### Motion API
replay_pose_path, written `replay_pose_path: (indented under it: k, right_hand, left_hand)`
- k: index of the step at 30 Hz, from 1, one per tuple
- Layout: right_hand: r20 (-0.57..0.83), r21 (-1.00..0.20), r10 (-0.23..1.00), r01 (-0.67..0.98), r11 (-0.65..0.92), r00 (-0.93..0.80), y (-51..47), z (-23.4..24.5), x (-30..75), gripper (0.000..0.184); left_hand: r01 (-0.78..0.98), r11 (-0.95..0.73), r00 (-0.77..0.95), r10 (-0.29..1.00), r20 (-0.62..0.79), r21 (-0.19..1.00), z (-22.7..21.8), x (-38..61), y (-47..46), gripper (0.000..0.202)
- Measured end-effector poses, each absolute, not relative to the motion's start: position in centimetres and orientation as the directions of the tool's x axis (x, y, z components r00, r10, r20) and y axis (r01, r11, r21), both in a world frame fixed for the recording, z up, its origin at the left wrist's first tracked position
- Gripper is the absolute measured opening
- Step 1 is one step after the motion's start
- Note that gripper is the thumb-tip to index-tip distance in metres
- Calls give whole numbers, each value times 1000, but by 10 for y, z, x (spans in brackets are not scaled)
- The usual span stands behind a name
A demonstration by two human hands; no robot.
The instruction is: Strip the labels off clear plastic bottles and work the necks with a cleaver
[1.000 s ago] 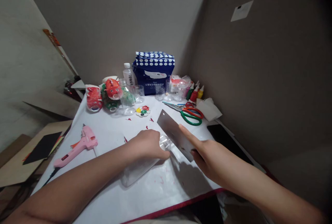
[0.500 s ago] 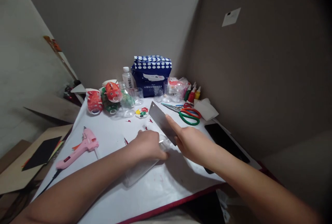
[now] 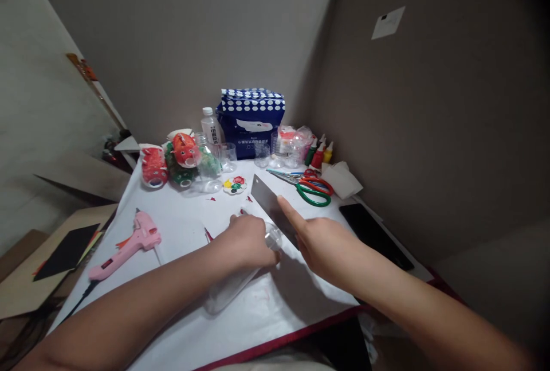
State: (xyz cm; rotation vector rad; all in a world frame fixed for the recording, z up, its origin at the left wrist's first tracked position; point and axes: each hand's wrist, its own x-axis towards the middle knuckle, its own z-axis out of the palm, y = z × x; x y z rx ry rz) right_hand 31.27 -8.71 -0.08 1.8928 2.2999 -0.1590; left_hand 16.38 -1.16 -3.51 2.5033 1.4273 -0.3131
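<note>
My left hand (image 3: 247, 240) is wrapped over a clear plastic bottle (image 3: 230, 292) lying on its side on the white tabletop, covering much of its middle. One end of the bottle shows past my fingers, close to the blade. A cleaver (image 3: 275, 207) is gripped in my right hand (image 3: 324, 242), with the index finger stretched along its grey blade. Its handle is hidden inside the hand. Whether the blade touches the bottle I cannot tell. Near my left wrist lies a thin, red-tipped tool (image 3: 208, 234), partly covered.
A pink glue gun (image 3: 129, 248) lies at the left. Behind are red painted bottle crafts (image 3: 153, 167), a paint palette (image 3: 235, 185), a blue bag (image 3: 251, 124) and paint bottles (image 3: 317, 156). Green-handled scissors (image 3: 313, 194) and a black phone (image 3: 373, 236) are on the right.
The cleaver and my right hand have shifted slightly right and down. My left hand keeps its hold on the bottle. The whole view has moved a little.
</note>
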Motion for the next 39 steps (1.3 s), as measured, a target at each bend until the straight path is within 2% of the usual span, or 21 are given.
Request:
replay_pose_path:
  k: [4, 11, 17, 21, 24, 27, 33, 36, 39]
  right_hand:
    - [-146, -13, 975, 985, 171, -171, -76, -3, 309, 79]
    - [-179, -107, 962, 977, 187, -204, -117, -24, 346, 84]
    - [-239, -31, 957, 986, 164, -167, -110, -9, 334, 85]
    - [-126, -56, 970, 977, 205, -210, -76, -3, 316, 81]
    - [-74, -100, 973, 973, 210, -217, -64, -5, 314, 78]
    - [-88, -129, 969, 967, 220, -232, -75, -10, 322, 80]
    - [-299, 13, 942, 986, 165, -154, -114, -9, 338, 88]
    - [-301, 18, 944, 989, 150, -138, -110, -4, 332, 86]
    - [-235, -1, 961, 989, 148, -144, -92, -3, 320, 83]
  left_hand:
    - [866, -486, 496, 815, -299, 112, -39, 161, -8, 61]
    - [860, -494, 508, 808, -299, 125, -34, 162, -13, 56]
    - [853, -518, 514, 815, -268, 61, -36, 169, -18, 50]
    - [840, -542, 523, 813, -256, -4, -36, 171, -18, 52]
    - [862, -504, 495, 818, -295, 50, -38, 167, -13, 56]
    - [867, -491, 491, 813, -313, 85, -40, 162, -9, 57]
    - [860, -495, 506, 799, -324, 123, -39, 163, -10, 52]
    - [844, -529, 528, 798, -290, 82, -36, 167, -14, 50]
    - [832, -553, 540, 792, -286, 41, -34, 170, -17, 50]
